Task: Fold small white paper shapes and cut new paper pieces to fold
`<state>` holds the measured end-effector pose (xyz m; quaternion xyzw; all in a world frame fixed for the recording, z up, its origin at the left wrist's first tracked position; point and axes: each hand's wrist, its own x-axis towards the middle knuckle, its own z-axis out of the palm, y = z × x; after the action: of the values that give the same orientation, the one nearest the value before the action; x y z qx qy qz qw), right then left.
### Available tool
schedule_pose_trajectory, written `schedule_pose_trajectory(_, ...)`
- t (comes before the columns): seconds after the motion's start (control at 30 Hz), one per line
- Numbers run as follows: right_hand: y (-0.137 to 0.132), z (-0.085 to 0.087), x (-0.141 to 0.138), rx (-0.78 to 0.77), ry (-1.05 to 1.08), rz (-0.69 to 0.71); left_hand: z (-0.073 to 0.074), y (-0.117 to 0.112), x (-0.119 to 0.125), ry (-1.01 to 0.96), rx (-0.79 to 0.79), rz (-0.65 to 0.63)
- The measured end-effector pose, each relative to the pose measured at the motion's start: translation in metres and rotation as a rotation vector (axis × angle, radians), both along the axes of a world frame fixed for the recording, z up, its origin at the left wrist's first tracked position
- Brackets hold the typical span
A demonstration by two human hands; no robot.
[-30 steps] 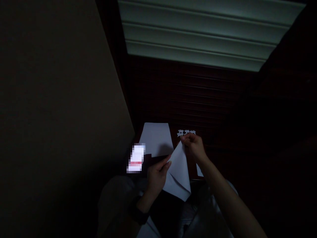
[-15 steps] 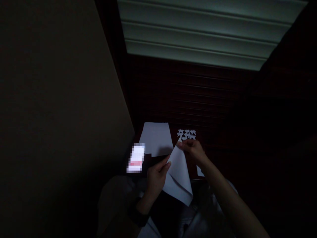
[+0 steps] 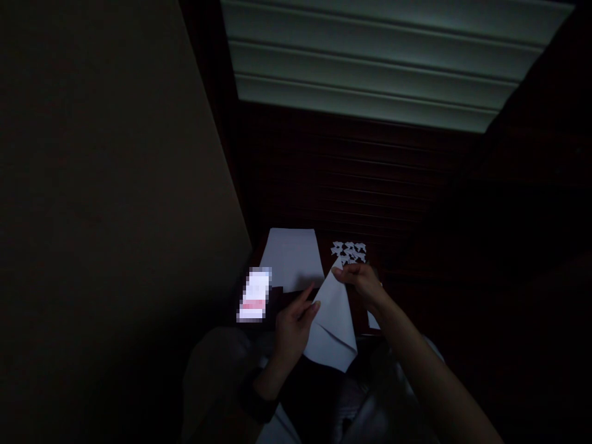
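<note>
Between my hands is a white sheet of paper (image 3: 332,314), folded over on a slant so that it comes to a point at the top. My left hand (image 3: 295,324) pinches its left edge between thumb and fingers, with the index finger stretched upward. My right hand (image 3: 363,282) grips the sheet near its pointed top corner. Just beyond that corner lie several small folded white paper pieces (image 3: 349,250), set out in rows on the dark table. A stack or sheet of white paper (image 3: 291,256) lies flat to the left, beyond my left hand.
A lit, pixelated phone-like screen (image 3: 254,295) lies at the table's left. Another bit of white paper (image 3: 374,320) shows beneath my right forearm. A plain wall (image 3: 139,185) rises on the left, and pale slatted panels (image 3: 370,68) stand ahead. The room is dim.
The lower end of the folded sheet has risen slightly and shifted a little left. My right hand has moved down slightly, and my left index finger has lifted off the paper's edge.
</note>
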<state>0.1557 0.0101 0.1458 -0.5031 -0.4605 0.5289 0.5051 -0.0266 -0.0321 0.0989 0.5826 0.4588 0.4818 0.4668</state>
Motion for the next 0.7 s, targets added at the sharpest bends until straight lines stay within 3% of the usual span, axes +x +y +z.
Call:
schedule_pose_trajectory(0.27, -0.0001, 0.0031, -0.0004, 0.022, -0.036, 0.055, -0.0051, -0.0032, 0.0007, 0.055, 0.103, 0.054)
schedule_pose_trajectory(0.47, 0.0023, 0.0012, -0.0064, 0.047, -0.008, -0.086, -0.0082, -0.0052, -0.001, 0.068, 0.092, 0.058)
schedule_pose_trajectory(0.7, 0.0033, 0.0032, -0.0092, 0.016, 0.048, -0.034, -0.0099, -0.0047, -0.002, 0.055, 0.084, 0.105)
